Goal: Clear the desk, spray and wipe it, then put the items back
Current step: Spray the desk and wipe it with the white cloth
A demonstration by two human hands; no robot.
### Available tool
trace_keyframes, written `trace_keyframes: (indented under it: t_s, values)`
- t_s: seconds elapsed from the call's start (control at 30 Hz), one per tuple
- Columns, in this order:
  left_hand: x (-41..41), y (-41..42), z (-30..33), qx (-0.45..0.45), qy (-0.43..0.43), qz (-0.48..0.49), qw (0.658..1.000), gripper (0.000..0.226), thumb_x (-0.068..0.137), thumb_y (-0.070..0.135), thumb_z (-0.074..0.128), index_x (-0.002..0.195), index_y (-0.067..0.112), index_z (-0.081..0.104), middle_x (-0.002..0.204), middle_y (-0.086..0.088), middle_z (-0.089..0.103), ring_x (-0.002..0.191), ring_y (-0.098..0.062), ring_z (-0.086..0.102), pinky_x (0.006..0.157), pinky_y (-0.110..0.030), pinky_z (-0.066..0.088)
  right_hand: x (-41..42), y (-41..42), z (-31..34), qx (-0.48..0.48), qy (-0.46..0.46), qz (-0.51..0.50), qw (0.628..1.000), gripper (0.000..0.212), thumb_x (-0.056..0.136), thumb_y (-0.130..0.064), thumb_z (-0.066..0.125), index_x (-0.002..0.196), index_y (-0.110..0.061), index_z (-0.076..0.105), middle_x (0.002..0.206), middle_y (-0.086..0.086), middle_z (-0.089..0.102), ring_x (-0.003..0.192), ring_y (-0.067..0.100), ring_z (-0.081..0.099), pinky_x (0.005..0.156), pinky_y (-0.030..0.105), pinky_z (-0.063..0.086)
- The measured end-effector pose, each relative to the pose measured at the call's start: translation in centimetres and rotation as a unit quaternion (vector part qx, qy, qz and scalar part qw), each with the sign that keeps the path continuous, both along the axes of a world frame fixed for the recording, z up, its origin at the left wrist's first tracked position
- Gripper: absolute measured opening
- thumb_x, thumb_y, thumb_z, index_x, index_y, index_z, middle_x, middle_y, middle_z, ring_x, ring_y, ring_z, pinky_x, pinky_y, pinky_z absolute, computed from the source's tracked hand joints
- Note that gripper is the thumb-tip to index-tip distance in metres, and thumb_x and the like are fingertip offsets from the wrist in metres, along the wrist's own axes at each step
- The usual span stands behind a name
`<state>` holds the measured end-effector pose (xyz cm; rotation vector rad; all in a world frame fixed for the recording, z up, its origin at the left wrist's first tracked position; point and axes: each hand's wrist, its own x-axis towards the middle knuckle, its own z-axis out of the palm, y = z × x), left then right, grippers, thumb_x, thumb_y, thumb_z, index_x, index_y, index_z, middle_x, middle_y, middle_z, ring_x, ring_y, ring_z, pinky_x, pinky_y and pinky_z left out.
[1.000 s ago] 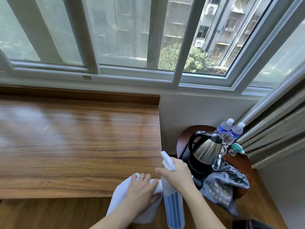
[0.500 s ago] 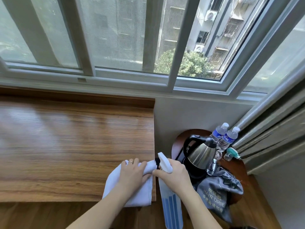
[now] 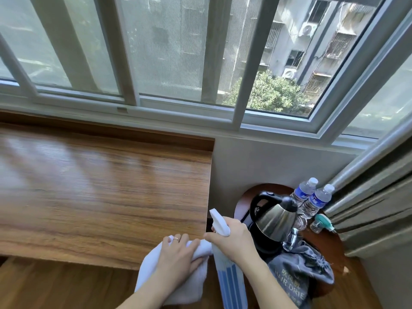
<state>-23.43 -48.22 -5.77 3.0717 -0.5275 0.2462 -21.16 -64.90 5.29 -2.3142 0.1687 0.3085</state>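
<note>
Our left hand (image 3: 178, 255) has carried the white cloth (image 3: 174, 284) up onto the desk (image 3: 100, 197) corner and grips it there. Our right hand (image 3: 234, 239) holds the spray bottle (image 3: 229, 275) just beside it, so wiping looks ready to begin.

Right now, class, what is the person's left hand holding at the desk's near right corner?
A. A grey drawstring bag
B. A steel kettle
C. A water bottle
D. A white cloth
D: the left hand has its grip curled round the white cloth at the desk edge.
</note>
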Motion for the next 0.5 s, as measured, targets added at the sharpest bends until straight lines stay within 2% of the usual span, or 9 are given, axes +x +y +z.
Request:
trace_keyframes:
  t_s: [0.2, 0.27, 0.33, 0.37, 0.5]
  values:
    - [3.9, 0.4, 0.7, 0.016, 0.012, 0.033, 0.999, 0.043, 0.076, 0.063, 0.048, 0.078, 0.027, 0.070, 0.067, 0.000, 0.058, 0.061, -0.023, 0.059, 0.053, -0.036, 0.042, 0.5, -0.2, -0.2, -0.009, -0.008, 0.021, 1.000, 0.025, 0.074, -0.041, 0.073, 0.073, -0.022, 0.058, 0.068, -0.006, 0.057, 0.063, 0.007, 0.049, 0.058, 0.022, 0.037]
    - [5.6, 0.6, 0.8, 0.013, 0.013, 0.041, 0.999, 0.039, 0.072, 0.064, 0.060, 0.077, 0.026, 0.070, 0.066, -0.001, 0.057, 0.060, -0.025, 0.058, 0.053, -0.036, 0.041, 0.8, -0.1, -0.2, -0.012, -0.001, 0.020, 1.000, 0.025, 0.073, -0.040, 0.073, 0.070, -0.025, 0.053, 0.066, -0.009, 0.055, 0.062, 0.006, 0.047, 0.057, 0.021, 0.036]
    - [7.4, 0.9, 0.9, 0.010, 0.004, 0.053, 0.999, 0.040, 0.064, 0.062, 0.074, 0.075, 0.024, 0.070, 0.065, -0.002, 0.057, 0.060, -0.026, 0.059, 0.053, -0.035, 0.041, 1.3, 0.0, -0.3, -0.016, 0.012, 0.010, 1.000, 0.026, 0.073, -0.039, 0.073, 0.072, -0.021, 0.054, 0.067, -0.008, 0.054, 0.063, 0.007, 0.047, 0.059, 0.024, 0.037]
    - [8.4, 1.1, 1.0, 0.007, -0.001, 0.057, 0.998, 0.040, 0.065, 0.062, 0.072, 0.075, 0.024, 0.070, 0.066, -0.002, 0.057, 0.060, -0.027, 0.060, 0.053, -0.035, 0.042, 1.5, 0.0, -0.3, -0.019, 0.016, 0.005, 1.000, 0.028, 0.073, -0.039, 0.073, 0.074, -0.017, 0.055, 0.068, -0.007, 0.055, 0.064, 0.009, 0.047, 0.060, 0.025, 0.037]
    - [11.3, 2.0, 1.5, -0.015, -0.006, 0.067, 0.998, 0.050, 0.074, 0.060, 0.041, 0.074, 0.021, 0.071, 0.066, -0.005, 0.059, 0.059, -0.027, 0.060, 0.054, -0.034, 0.043, 2.8, 0.1, -0.1, -0.006, 0.015, -0.021, 1.000, 0.036, 0.072, -0.040, 0.073, 0.077, -0.010, 0.054, 0.069, -0.003, 0.054, 0.064, 0.010, 0.044, 0.060, 0.028, 0.037]
